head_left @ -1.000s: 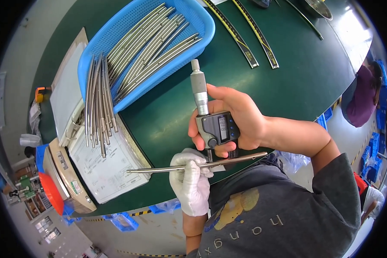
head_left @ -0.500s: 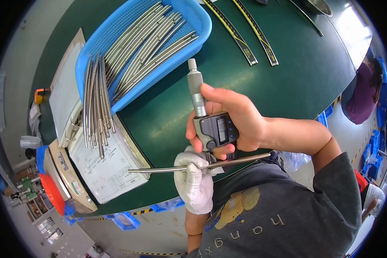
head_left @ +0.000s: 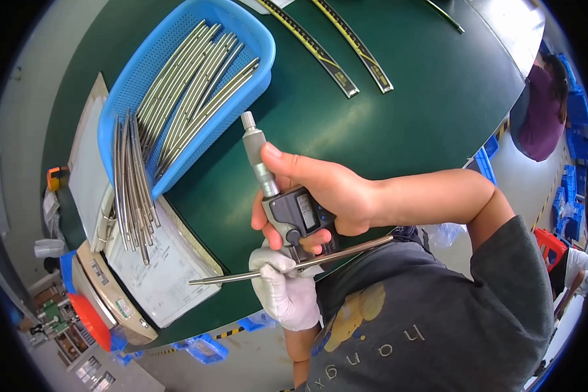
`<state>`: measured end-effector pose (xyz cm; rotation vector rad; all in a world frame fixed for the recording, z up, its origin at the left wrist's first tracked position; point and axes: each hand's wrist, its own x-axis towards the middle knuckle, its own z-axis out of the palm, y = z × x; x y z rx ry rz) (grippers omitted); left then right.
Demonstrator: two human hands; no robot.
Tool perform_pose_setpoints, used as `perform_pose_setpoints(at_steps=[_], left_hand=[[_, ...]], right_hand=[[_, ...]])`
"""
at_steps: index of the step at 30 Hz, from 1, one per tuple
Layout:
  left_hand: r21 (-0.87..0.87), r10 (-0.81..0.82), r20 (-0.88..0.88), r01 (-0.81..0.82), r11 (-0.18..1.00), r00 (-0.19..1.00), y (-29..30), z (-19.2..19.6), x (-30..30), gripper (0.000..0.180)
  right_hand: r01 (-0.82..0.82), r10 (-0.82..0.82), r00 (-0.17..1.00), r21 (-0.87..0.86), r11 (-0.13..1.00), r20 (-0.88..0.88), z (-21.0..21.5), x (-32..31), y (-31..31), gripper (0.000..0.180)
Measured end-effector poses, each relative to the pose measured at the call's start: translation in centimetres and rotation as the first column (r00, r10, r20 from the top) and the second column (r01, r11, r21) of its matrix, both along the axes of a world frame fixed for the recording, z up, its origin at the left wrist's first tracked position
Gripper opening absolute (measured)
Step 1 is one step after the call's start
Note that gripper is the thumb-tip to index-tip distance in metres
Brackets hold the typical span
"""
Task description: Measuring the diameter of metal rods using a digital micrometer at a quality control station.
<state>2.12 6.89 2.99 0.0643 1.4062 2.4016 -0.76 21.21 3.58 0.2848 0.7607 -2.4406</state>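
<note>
Fingers (head_left: 271,222) grip the micrometer (head_left: 287,202), its frame just above the gloved hand's (head_left: 284,291) rod (head_left: 294,266).

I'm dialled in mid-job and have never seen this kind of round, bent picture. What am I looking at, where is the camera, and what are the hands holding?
There is no machine here, only a person's two hands. The camera sits on the person's head and looks down; its wide lens bends straight edges near the rim. The bare right hand grips a digital micrometer, thumb on its barrel. The white-gloved left hand holds a thin metal rod at the micrometer's lower end. On the green table stand a blue basket of similar rods, a loose bundle of rods on a paper form, and two long rulers. Another person is at the far right.
</note>
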Motion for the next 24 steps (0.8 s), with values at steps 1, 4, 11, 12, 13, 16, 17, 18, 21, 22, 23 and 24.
perform_pose_setpoints(at_steps=[1, 4, 11, 12, 13, 16, 17, 18, 21, 22, 23, 24], left_hand=[[-0.034, 0.034, -0.026, -0.035, 0.999, 0.999, 0.1, 0.1, 0.1, 0.028], [-0.012, 0.006, -0.02, -0.006, 1.0, 1.0, -0.6, -0.1, -0.1, 0.027], [0.027, 0.058, -0.04, -0.057, 0.998, 0.998, -1.6, -0.1, -0.9, 0.029], [0.037, 0.029, -0.042, -0.028, 0.999, 0.999, -1.8, 0.0, -1.1, 0.029], [0.047, 0.0, -0.045, 0.002, 0.999, 0.999, -1.9, 0.0, -1.1, 0.029], [0.049, 0.001, -0.046, 0.001, 0.999, 0.999, -1.7, 0.0, -1.1, 0.028], [0.052, -0.002, -0.046, 0.005, 0.999, 0.999, -1.6, 0.0, -1.1, 0.028], [0.069, 0.012, -0.024, -0.011, 0.998, 1.0, -1.6, 0.0, -1.1, 0.029], [0.057, 0.001, -0.018, 0.0, 0.998, 1.0, -1.9, -0.2, -1.0, 0.029], [0.022, -0.021, -0.032, 0.021, 1.0, 0.999, -2.2, -0.5, -0.9, 0.029], [0.009, -0.037, 0.001, 0.037, 0.999, 0.999, -2.3, -0.7, -0.7, 0.028], [0.007, -0.034, 0.001, 0.034, 0.999, 0.999, -2.3, -0.6, -0.5, 0.028]], right_hand=[[0.0, 0.001, 1.0, -0.019, 1.0, 0.015, 0.0, 0.0, 0.0, 0.075], [-0.013, 0.014, 1.0, -0.032, 0.999, 0.015, 0.3, -0.2, 0.0, 0.075], [-0.005, 0.019, 0.995, -0.144, 0.99, 0.096, -0.1, -0.2, 0.3, 0.069], [-0.007, 0.021, 0.995, -0.146, 0.989, 0.097, 0.0, -0.2, 0.3, 0.069], [-0.007, 0.017, 0.996, -0.119, 0.993, 0.084, 0.2, -0.1, 0.3, 0.07], [-0.009, 0.01, 0.999, -0.046, 0.999, 0.038, 0.2, 0.0, 0.3, 0.07], [-0.011, 0.011, 1.0, -0.001, 1.0, 0.003, 0.1, 0.0, 0.3, 0.07], [-0.01, 0.01, 1.0, 0.003, 1.0, 0.003, 0.2, 0.0, 0.3, 0.07], [-0.036, 0.037, 0.999, 0.028, 0.999, -0.018, 0.2, -0.1, 0.1, 0.069], [-0.033, 0.033, 0.999, 0.033, 0.999, -0.018, 0.2, -0.1, 0.1, 0.069], [-0.039, 0.039, 0.999, 0.034, 0.999, -0.02, 0.1, -0.1, 0.1, 0.07], [-0.05, 0.051, 0.998, 0.028, 0.998, -0.021, 0.1, 0.0, 0.0, 0.07]])
